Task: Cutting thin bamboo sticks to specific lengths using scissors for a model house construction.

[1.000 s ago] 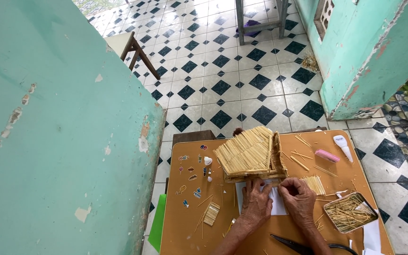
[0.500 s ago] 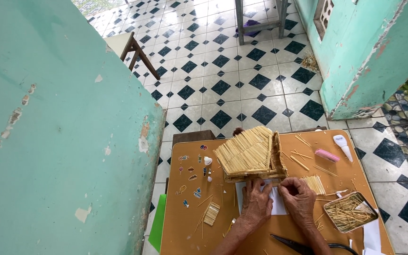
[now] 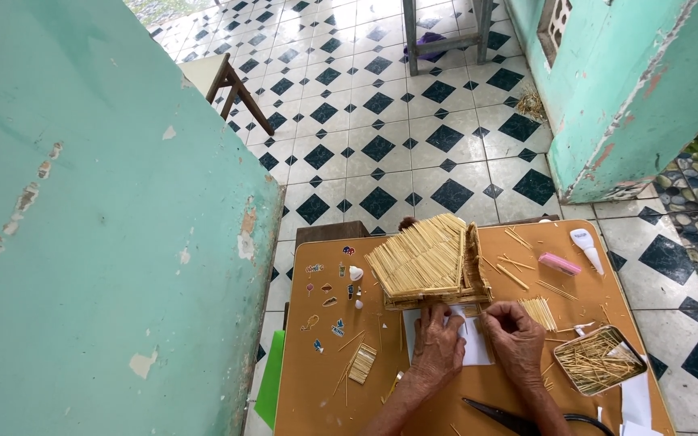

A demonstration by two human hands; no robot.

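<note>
A small house model made of thin wooden sticks stands on a brown table. Just in front of it lies a white paper sheet. My left hand rests flat on that paper with its fingers curled near the model's base. My right hand is beside it, fingertips pinched on a thin stick close to the model's front edge. A loose bundle of sticks lies right of my right hand.
A metal tin of sticks, a pink block, a white glue tube and black scissors are at the right. A small stick panel and stickers lie at the left. A teal wall flanks the table; tiled floor beyond.
Both hands stay at the front of the stick house with only small finger movements. Nothing else has shifted.
</note>
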